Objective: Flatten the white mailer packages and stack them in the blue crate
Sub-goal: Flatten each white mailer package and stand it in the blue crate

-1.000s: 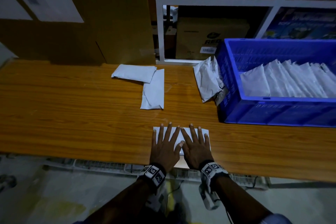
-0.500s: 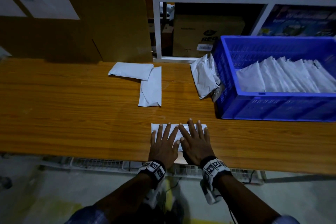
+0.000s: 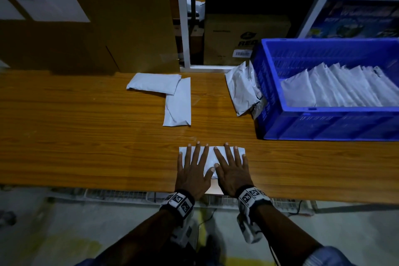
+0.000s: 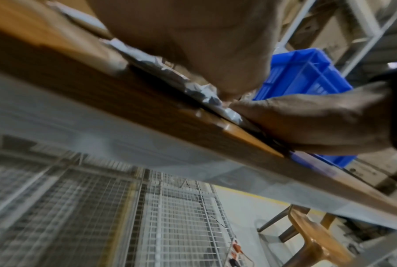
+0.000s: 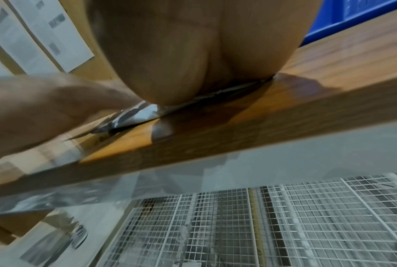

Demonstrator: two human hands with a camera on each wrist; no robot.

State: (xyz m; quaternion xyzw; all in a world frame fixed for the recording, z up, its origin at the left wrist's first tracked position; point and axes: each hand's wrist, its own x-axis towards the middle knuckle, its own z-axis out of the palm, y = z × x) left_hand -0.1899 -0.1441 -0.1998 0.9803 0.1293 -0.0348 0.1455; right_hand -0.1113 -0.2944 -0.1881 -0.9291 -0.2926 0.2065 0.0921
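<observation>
A white mailer [image 3: 209, 158] lies flat near the front edge of the wooden table [image 3: 86, 136]. My left hand [image 3: 193, 168] and right hand [image 3: 232, 167] press on it side by side, fingers straight and spread. The wrist views show the palms flat on the crinkled mailer [image 4: 192, 86] [image 5: 142, 112] at the table edge. Two more white mailers [image 3: 168, 95] lie overlapped farther back. Another mailer [image 3: 243, 88] leans against the blue crate [image 3: 323, 127] at the right, which holds a row of several flattened mailers [image 3: 336, 88].
Large cardboard boxes [image 3: 86, 17] stand behind the table at the left. A white shelf frame [image 3: 181, 28] with boxes stands behind the centre and right. Wire mesh panels [image 3: 121, 195] lie on the floor below the table's front edge.
Both hands have stayed pressed on the mailer; the fingers have slid and spread slightly over it. The mailer has stayed in place.
</observation>
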